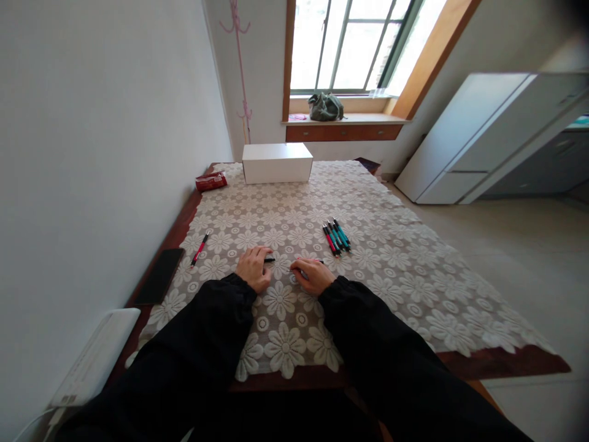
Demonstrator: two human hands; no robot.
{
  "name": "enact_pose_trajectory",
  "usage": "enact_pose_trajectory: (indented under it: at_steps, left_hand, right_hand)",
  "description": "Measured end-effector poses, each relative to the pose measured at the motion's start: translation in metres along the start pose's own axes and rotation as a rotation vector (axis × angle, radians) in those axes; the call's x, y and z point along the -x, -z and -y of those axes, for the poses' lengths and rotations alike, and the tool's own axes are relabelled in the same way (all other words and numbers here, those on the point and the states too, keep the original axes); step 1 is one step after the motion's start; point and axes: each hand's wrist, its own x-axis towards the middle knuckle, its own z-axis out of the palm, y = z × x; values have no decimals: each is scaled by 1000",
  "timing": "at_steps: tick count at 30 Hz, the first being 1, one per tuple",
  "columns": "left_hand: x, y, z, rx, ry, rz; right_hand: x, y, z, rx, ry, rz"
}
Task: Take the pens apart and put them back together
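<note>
My left hand [254, 269] rests on the lace tablecloth with its fingers curled round a short black pen part [269, 260]; most of that part is hidden by the hand. Just to the right, my right hand [313, 275] pinches a slim pen, its thin tip pointing left toward the left hand. A bit of red and a dark end of this pen [321, 262] show past the fingers. Beyond my right hand lie several teal pens [339, 234] in a row, with a red pen [330, 240] at their left side. Another red-and-black pen [200, 248] lies alone, left of my left hand.
A white box [277, 164] stands at the table's far end, beside a dark red packet [211, 181]. Along the left edge are a black phone-like slab [161, 276] and a white device [96, 356] with cables. The flowered tablecloth [285, 347] covers the table.
</note>
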Motion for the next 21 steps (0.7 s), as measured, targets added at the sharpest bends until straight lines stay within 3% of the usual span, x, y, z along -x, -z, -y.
enact_pose_trajectory:
  at_steps: [13,21]
  left_hand:
    - [-2,-4,8,-7,10,-7]
    - [-3,-6,7,150,-153,54]
  right_hand:
    - [-1,0,-1,-6,43,21]
    - [2,-5,-6,2,31,4]
